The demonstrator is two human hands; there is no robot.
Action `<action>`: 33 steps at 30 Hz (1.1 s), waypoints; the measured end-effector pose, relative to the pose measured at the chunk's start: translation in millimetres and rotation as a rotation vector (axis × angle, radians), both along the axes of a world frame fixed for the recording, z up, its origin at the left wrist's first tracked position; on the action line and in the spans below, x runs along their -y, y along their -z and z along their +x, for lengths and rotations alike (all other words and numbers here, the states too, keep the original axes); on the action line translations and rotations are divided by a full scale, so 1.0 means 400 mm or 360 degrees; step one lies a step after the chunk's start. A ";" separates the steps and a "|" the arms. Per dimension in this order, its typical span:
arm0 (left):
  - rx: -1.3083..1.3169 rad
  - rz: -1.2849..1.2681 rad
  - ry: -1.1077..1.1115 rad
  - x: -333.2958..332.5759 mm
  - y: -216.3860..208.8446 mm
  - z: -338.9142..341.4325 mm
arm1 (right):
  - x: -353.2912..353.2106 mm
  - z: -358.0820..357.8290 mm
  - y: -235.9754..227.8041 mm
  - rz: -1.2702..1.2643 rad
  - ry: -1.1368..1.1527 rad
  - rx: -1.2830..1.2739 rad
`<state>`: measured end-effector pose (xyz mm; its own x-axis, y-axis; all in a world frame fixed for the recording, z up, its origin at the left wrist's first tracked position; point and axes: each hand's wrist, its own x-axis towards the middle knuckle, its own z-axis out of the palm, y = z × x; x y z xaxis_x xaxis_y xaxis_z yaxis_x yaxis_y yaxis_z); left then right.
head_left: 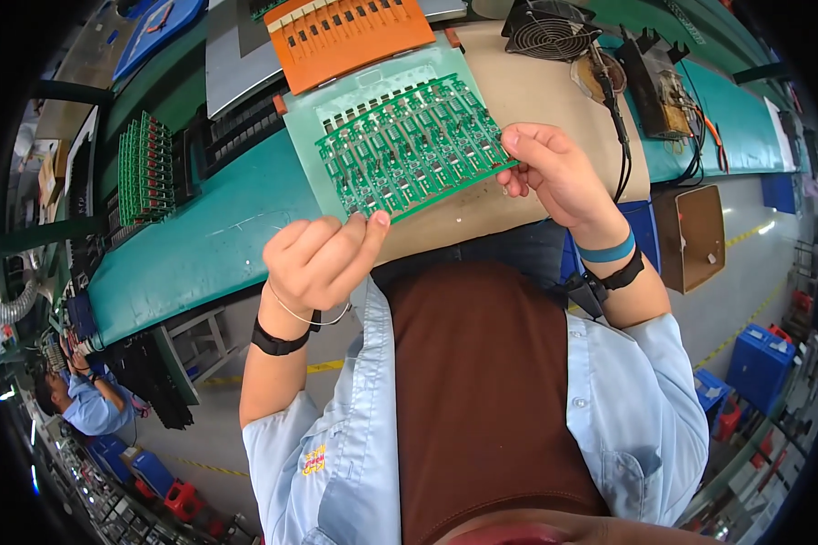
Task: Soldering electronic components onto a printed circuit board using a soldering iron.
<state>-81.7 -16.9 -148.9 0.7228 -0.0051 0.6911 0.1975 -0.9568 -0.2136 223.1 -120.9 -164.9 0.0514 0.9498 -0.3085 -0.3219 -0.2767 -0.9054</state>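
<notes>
A green circuit board panel [418, 150], made of several repeated narrow boards side by side, is tilted up over the near part of the bench. My left hand [318, 259] is closed in a pinch at its near left corner. At the right end, my right hand [559, 173] grips the edge between thumb and fingers. Under and behind the panel is a pale green sheet [304, 150], which shows along the left and far sides. Just beyond it, an orange tray [350, 54] carries a row of small dark components.
Upright green boards [145, 173] stand in a rack at left. A black fan [550, 36], a corded tool stand [600, 74] and a scorched metal box [659, 100] sit at far right. A cardboard box [691, 236] is beside the bench. Another person [100, 400] works at lower left.
</notes>
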 end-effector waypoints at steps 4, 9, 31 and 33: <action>-0.0027 -0.0283 -0.0131 -0.031 0.026 0.006 | -0.022 0.007 0.032 -0.0005 0.0042 0.0084; -0.0053 -0.0674 -0.0426 -0.082 0.077 -0.014 | -0.064 -0.019 0.068 -0.0065 0.0123 0.0261; -0.0035 -0.1062 -0.0707 -0.122 0.159 -0.013 | -0.124 -0.064 0.100 -0.0219 0.0136 0.0537; -0.0056 -0.1100 -0.0703 -0.129 0.152 -0.016 | -0.130 -0.066 0.087 -0.0268 0.0151 0.0573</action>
